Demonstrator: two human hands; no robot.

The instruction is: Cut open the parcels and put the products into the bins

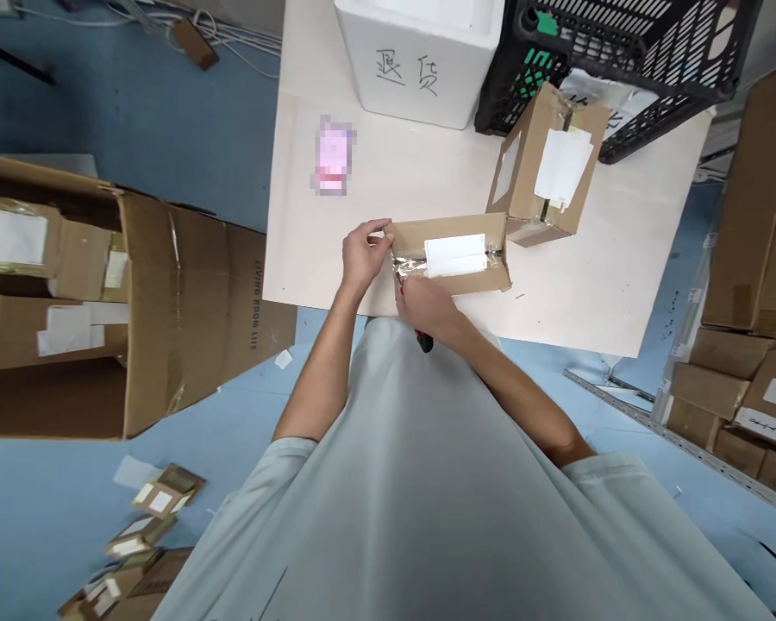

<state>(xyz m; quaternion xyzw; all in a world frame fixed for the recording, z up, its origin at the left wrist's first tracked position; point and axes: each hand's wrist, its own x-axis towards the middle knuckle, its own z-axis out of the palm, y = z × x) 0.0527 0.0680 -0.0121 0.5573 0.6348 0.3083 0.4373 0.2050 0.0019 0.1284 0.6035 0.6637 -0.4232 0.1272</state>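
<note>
A small cardboard box (443,231) with a white label (456,256) and clear tape lies near the table's front edge. Fingers of my left hand (363,259) grip its upper left corner. My right hand (428,306) is closed around a red and black box cutter (423,341), whose dark end sticks out below the palm. The front of the cutter is at the box's taped left end; whether its blade touches the tape I cannot make out. Just beyond the box's right end stands another taped cardboard box (521,181) with white labels.
A white foam box (420,82) with handwriting and a black plastic crate (621,52) stand at the back of the table (575,293). A blurred pink item (333,157) lies at left. On the left, a large open carton (194,302) holds smaller boxes. Stacked boxes (711,379) line the right.
</note>
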